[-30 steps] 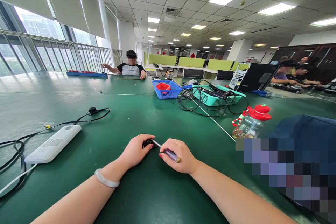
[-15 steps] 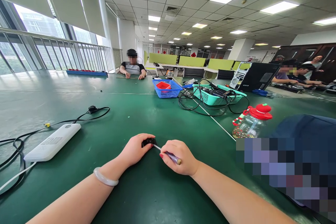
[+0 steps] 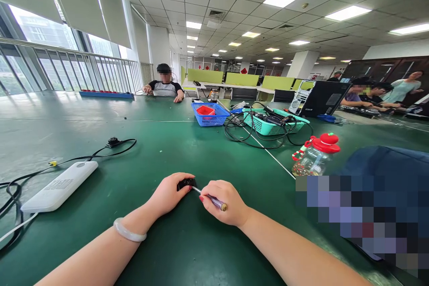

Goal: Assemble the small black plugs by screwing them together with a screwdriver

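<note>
My left hand [image 3: 171, 194] is closed around a small black block-like part [image 3: 187, 183], holding it on the green table; its kind is too small to tell. A screwdriver [image 3: 216, 202] with a clear purplish handle is gripped in my right hand [image 3: 224, 201]. Its thin metal shaft points left, and the tip meets the near side of the black part by my left thumb. Whether the tip sits in a screw or hole cannot be made out.
A white power bank [image 3: 62, 186] with cables lies left. Ahead are a blue basket [image 3: 210, 118], a teal basket [image 3: 268, 128] full of black cables, and a computer case [image 3: 323, 98]. A red-lidded bottle [image 3: 313, 156] and dark blue cloth [image 3: 385, 161] are right. A person [image 3: 164, 85] sits opposite.
The view has shifted slightly, so the table things appear a little further left. Both hands keep their hold. The person opposite has raised one hand.
</note>
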The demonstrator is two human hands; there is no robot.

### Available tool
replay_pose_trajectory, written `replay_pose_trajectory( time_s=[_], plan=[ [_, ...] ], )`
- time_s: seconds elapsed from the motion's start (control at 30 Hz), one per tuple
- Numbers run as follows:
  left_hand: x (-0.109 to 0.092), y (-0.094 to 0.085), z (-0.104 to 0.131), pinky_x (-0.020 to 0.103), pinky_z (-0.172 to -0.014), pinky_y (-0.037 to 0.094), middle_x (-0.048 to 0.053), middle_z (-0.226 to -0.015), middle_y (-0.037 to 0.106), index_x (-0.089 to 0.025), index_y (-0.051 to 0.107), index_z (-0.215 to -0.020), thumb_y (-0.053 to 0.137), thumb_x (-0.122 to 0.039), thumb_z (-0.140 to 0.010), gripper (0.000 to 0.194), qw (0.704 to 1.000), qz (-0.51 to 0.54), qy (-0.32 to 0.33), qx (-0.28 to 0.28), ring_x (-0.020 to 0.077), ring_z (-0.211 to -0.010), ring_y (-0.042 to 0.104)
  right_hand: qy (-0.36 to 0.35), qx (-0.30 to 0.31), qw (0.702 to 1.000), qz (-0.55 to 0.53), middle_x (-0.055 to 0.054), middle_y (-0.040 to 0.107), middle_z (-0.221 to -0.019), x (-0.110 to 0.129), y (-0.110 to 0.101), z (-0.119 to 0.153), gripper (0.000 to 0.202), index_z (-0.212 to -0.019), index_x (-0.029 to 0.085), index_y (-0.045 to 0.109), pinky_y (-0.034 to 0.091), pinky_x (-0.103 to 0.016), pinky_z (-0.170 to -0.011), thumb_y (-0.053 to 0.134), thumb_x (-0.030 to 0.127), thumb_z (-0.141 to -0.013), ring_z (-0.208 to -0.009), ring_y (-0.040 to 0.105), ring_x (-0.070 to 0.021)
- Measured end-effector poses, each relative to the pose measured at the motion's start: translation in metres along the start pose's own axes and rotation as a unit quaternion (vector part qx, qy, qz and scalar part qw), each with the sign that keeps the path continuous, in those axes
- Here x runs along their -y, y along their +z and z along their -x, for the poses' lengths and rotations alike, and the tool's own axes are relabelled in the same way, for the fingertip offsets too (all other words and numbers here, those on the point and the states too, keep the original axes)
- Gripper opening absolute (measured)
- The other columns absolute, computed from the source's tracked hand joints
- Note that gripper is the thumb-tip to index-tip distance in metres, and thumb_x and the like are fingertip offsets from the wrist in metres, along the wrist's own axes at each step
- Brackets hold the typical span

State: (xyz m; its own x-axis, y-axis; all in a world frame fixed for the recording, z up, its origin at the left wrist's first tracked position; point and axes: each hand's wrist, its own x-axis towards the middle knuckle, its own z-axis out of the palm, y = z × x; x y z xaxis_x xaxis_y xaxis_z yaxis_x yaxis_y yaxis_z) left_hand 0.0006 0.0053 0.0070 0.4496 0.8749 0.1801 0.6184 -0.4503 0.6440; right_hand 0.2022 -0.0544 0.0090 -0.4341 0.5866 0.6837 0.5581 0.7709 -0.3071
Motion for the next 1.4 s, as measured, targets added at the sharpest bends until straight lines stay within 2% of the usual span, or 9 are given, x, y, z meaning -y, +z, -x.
replay_pose_trajectory(
  time_s=[0.67, 1.4],
  plan=[
    [-0.002, 0.0, 0.001, 0.036, -0.099, 0.048, 0.002, -0.114, 0.069, -0.025, 0.067, -0.111, 0.053, -0.027, -0.079, 0.035, 1.0, 0.004, -0.001, -0.007, 0.0222, -0.107, 0.062, -0.076, 0.021, 0.989, 0.129, 0.001, 0.056, -0.062, 0.011, 0.005, 0.0, 0.02, -0.073, 0.019, 0.057, 0.029, -0.027, -0.056, 0.048, 0.024, -0.09, -0.054, 0.045, -0.0112],
    [0.0, 0.0, 0.002, 0.037, -0.101, 0.047, 0.002, -0.115, 0.069, -0.025, 0.066, -0.111, 0.053, -0.025, -0.08, 0.034, 1.0, 0.01, 0.003, 0.002, 0.0219, -0.108, 0.061, -0.049, 0.021, 0.994, 0.092, 0.001, 0.059, -0.065, 0.014, 0.002, 0.0, 0.017, -0.076, 0.02, 0.058, 0.032, -0.026, -0.056, 0.05, 0.026, -0.089, -0.054, 0.047, -0.0109]
  ],
)
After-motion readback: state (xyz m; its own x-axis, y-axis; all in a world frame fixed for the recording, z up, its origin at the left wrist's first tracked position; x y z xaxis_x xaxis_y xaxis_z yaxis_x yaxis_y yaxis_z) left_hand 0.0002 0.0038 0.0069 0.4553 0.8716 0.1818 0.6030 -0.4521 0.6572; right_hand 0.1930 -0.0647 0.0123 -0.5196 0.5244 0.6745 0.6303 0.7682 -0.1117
